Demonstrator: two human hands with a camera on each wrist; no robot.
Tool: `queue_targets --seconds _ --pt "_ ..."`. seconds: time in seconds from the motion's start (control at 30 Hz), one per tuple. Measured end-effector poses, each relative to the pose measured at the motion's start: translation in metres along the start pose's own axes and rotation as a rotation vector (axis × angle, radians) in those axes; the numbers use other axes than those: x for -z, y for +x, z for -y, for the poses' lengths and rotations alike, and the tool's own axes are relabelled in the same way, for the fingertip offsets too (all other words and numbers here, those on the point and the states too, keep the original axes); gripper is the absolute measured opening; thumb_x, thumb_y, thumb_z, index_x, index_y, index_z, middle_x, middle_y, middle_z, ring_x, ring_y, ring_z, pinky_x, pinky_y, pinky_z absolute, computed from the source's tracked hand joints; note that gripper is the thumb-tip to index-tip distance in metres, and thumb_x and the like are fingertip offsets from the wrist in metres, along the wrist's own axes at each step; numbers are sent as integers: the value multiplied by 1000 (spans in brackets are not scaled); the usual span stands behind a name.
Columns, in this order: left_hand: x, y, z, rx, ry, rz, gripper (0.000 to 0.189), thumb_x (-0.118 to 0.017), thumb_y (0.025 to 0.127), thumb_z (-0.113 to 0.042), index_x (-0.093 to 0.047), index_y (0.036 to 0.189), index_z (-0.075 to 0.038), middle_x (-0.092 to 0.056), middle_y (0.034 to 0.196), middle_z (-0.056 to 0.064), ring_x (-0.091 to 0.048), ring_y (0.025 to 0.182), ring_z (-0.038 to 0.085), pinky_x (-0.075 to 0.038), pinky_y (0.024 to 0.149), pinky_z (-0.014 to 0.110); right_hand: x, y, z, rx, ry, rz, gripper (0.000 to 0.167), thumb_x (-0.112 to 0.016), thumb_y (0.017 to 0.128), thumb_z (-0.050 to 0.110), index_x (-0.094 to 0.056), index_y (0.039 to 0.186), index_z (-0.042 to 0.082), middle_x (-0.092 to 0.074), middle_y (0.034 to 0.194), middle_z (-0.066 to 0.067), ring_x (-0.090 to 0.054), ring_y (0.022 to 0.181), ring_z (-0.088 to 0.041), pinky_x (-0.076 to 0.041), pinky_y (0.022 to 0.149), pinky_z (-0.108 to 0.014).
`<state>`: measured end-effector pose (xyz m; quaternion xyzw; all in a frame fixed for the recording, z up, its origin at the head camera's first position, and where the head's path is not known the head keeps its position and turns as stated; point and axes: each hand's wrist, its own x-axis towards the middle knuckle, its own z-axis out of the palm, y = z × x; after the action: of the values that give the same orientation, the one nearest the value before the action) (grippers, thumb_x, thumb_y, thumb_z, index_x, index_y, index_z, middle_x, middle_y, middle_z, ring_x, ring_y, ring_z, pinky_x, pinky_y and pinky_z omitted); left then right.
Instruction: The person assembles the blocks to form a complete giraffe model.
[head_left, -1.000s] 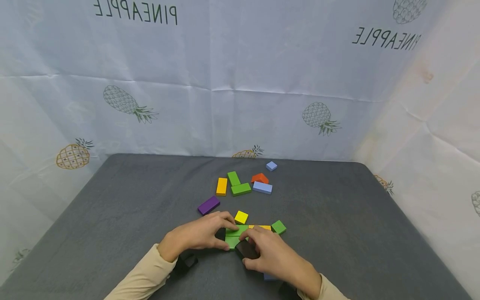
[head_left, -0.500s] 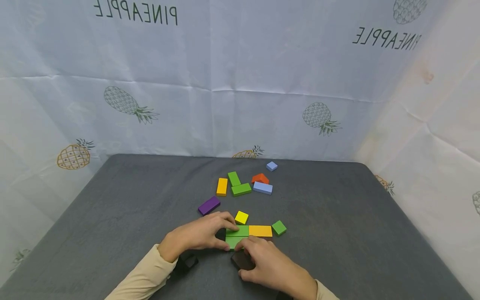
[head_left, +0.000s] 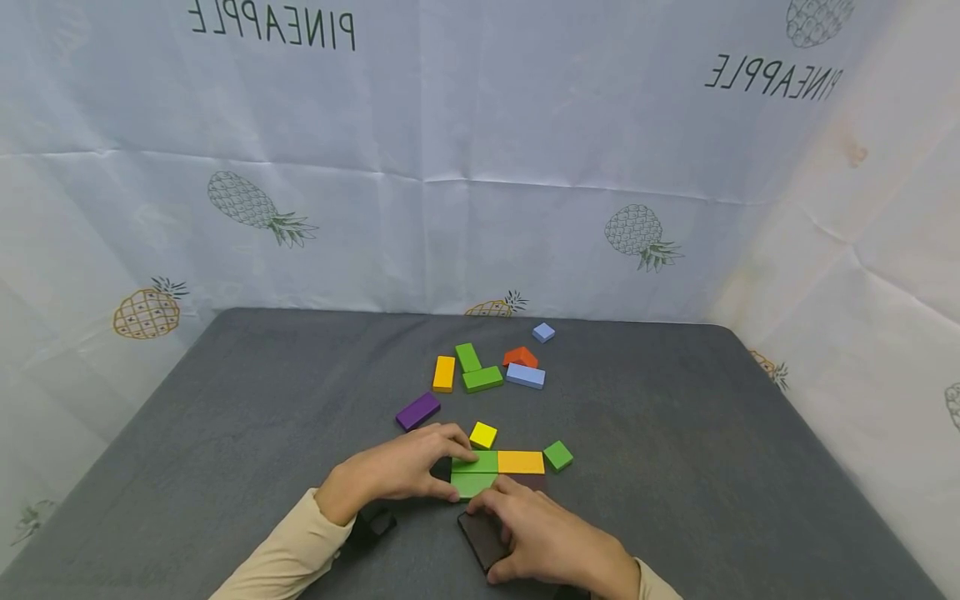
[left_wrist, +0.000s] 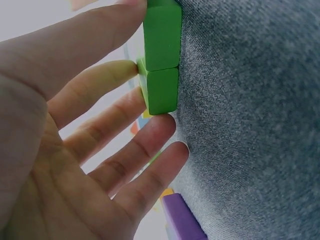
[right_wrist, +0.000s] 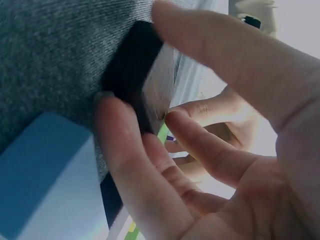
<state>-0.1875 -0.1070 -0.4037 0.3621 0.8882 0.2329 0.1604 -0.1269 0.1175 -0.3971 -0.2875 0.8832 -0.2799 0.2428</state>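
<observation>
Two green blocks [head_left: 474, 483] lie side by side on the dark table. My left hand [head_left: 405, 462] holds them at their left end, its thumb at the near block and fingers over the far one; in the left wrist view the fingertips reach round the green block [left_wrist: 163, 91]. In my right hand [head_left: 543, 533] a dark brown block [head_left: 483, 540] is gripped between thumb and fingers, angled, in front of the green pair. An orange block [head_left: 521, 462] adjoins the green ones, with another dark brown block [head_left: 529, 482] partly hidden behind my right hand.
A blue block [right_wrist: 50, 170] lies beside my right hand in the right wrist view. Near the joined blocks are a yellow block [head_left: 483, 435], a small green block [head_left: 558, 456] and a purple block [head_left: 417, 412]. Farther back lie several more, including a red-orange triangular block [head_left: 521, 357].
My right hand has moved slightly left and nearer with the dark brown block, which has turned. The orange block and second brown block are now uncovered. My left hand stays put.
</observation>
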Motion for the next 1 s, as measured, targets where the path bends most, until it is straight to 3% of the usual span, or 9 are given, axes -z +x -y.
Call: queue_targets --seconds 0.13,0.4,0.7,1.0 --pt "0 0 0 2 -4 1 46 -78 86 -25 -67 129 -14 -58 130 -3 -54 123 15 -48 104 35 -1 2 -1 13 38 -4 47 -87 74 13 -64 115 17 -54 102 11 -51 67 4 -48 63 -17" --pt "0 -3 0 -11 1 -5 42 -74 90 -26 -67 129 -14 -58 130 -3 -54 123 16 -49 103 34 -5 8 2 -27 25 -43 44 -87 76 26 -67 114 18 -54 77 14 -48 63 1 -42 61 -19" --pt "0 -3 -1 -17 6 -14 34 -59 99 -14 -66 132 -13 -59 130 -2 -54 124 16 -47 105 38 -9 8 2 -16 33 -76 45 -86 77 29 -65 116 18 -56 75 17 -50 62 3 -42 61 -19" --pt "1 -4 -1 -23 5 -9 34 -60 99 -15 -65 132 -13 -58 130 -2 -54 122 16 -47 104 37 -13 10 3 -33 39 -114 44 -85 77 33 -65 113 18 -57 73 18 -49 62 3 -37 62 -20"
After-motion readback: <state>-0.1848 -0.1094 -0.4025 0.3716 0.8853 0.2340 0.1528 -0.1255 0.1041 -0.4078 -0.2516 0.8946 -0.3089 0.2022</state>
